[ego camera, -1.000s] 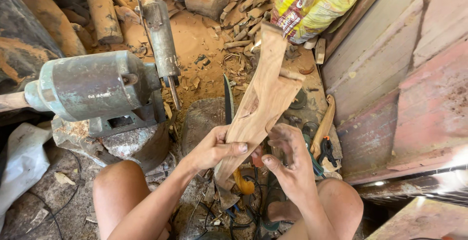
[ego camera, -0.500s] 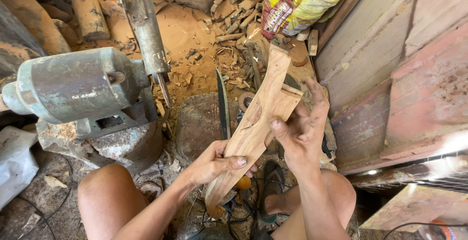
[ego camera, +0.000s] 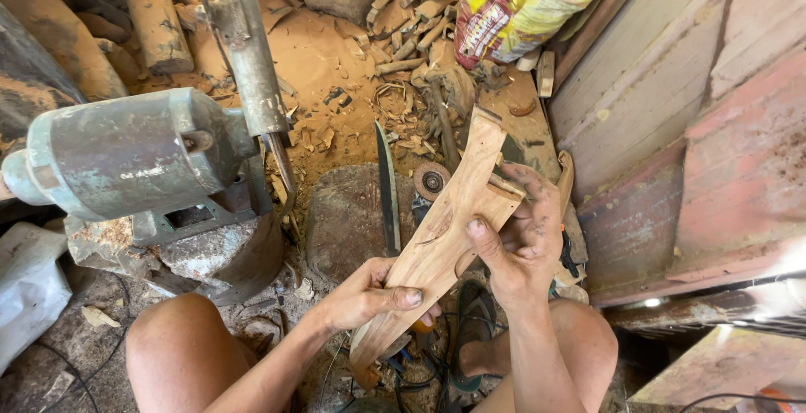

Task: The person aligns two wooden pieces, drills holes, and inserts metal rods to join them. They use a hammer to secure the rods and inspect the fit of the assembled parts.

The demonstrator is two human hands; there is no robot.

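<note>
The rough-cut wooden blank [ego camera: 445, 237] sits at centre frame, tilted so its narrow end points toward the upper right and its wider end drops to the lower middle, held up off the ground between the person's knees. It is pale, flat-faced wood with a notched step near the top (the shape suggests a handle or stock, though that is a guess). The left hand [ego camera: 365, 295] closes around its lower part, thumb across the front face and fingers wrapped behind. The right hand [ego camera: 520, 241] grips the upper part at the notch, thumb pressed on the face, fingers curled round the far edge.

Judging by the pose, the step in hand is inspection: the piece is being held up and looked over rather than cut. Any further shaping would call for a firm one-handed hold on the blank while the other hand frees itself for a tool.

Just behind the blank a long dark blade [ego camera: 387, 186] lies on a worn chopping block [ego camera: 344, 220]. At left stands a grey-green motor [ego camera: 126, 157] with a spindle [ego camera: 248, 60] pointing up the frame. Wood chips [ego camera: 403, 27] and orange sawdust cover the ground above, a yellow sack [ego camera: 529, 2] lies at the top, and wooden boards [ego camera: 672, 86] fill the right.
</note>
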